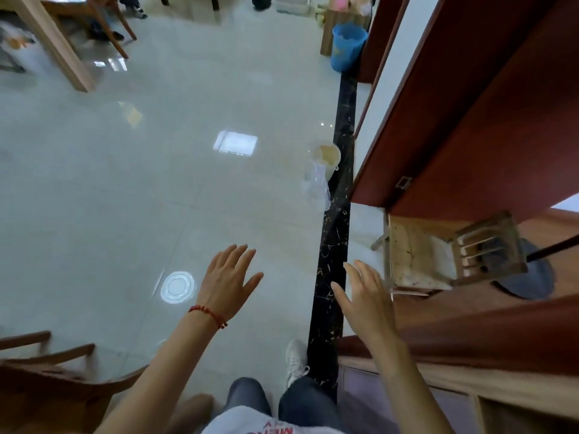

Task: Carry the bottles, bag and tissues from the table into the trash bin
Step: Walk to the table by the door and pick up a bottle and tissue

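Below, two bare hands held out over the glossy pale tiled floor point(156, 189), neither holding anything. Left hand point(227, 281), with a red beaded bracelet point(208, 314) at the wrist: palm down, fingers point(239, 255) straight and slightly spread, pointing ahead and a little right. Right hand point(366, 296), seen edge-on over the black marbled floor strip point(341, 145): fingers point(355, 267) straight and close together, thumb set apart, pointing ahead.

Ahead of the hands, at the edge of the black strip: a small pale cream round bin point(327, 156) standing upright, mouth upward, with a clear crumpled plastic bag point(316, 189) just in front of it, touching or overlapping its near side. Bag's long axis roughly along the strip, running from the bin toward the camera; whether hung from the rim or lying on the floor, cannot tell. Farther off, beside the same strip, a blue plastic bucket point(347, 47), upright, well apart from the cream bin.

To the right, a dark red wooden cabinet point(470, 120) and a worn wooden stool point(438, 249) beside it. At far left, light wooden furniture legs point(56, 45); at near left, a dark wooden chair point(56, 371). At bottom, a white sneaker point(296, 360) and blue jeans point(307, 402). Bottles and tissues not made out.
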The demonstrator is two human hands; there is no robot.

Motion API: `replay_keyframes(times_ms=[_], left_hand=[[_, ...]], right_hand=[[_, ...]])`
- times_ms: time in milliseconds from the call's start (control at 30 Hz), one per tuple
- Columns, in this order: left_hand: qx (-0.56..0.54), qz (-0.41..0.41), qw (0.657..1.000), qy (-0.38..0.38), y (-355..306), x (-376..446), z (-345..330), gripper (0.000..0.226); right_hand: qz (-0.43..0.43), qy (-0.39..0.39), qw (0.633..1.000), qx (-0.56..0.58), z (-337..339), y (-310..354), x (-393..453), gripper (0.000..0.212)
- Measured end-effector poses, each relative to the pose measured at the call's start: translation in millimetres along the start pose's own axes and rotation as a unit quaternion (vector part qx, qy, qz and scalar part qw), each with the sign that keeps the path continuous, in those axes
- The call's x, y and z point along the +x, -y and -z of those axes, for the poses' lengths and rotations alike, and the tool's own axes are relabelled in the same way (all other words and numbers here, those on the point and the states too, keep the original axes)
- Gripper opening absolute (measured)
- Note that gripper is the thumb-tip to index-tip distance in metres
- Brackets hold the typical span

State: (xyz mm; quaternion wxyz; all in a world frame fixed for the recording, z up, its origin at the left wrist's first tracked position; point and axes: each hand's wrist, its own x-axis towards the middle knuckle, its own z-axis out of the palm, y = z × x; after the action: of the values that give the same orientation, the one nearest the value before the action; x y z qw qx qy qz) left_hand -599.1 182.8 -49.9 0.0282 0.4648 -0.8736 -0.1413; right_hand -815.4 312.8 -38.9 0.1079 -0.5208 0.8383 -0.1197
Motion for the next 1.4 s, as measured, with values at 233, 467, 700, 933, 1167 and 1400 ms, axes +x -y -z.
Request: replay_keyframes(times_ms=[233,467,700,933,1167,1400], left_hand=[[-0.015,0.001,1.000,-0.005,-22,83,11,0.075],[-0.022,-0.014,1.000,-0.007,-15,167,17,0.072],[-0.019,-0.003,1.000,0.004,31,270,29,0.072],[-0.026,0.018,0.999,0.000,73,341,47,0.074],[-0.056,0.114,0.991,-0.044,115,380,62,0.076],[-0.069,0.256,0.959,-0.098,154,399,78,0.075]], right_hand=[[0.011,0.006,1.000,0.008,31,-15,91,0.051],[-0.017,0.025,0.999,0.025,35,-19,161,0.053],[-0.007,0.026,0.999,0.020,25,6,278,0.052],[0.032,0.035,0.999,0.003,19,44,377,0.051],[0.108,0.041,0.993,-0.006,6,80,463,0.048],[0.273,0.057,0.960,-0.009,-9,144,561,0.045]])
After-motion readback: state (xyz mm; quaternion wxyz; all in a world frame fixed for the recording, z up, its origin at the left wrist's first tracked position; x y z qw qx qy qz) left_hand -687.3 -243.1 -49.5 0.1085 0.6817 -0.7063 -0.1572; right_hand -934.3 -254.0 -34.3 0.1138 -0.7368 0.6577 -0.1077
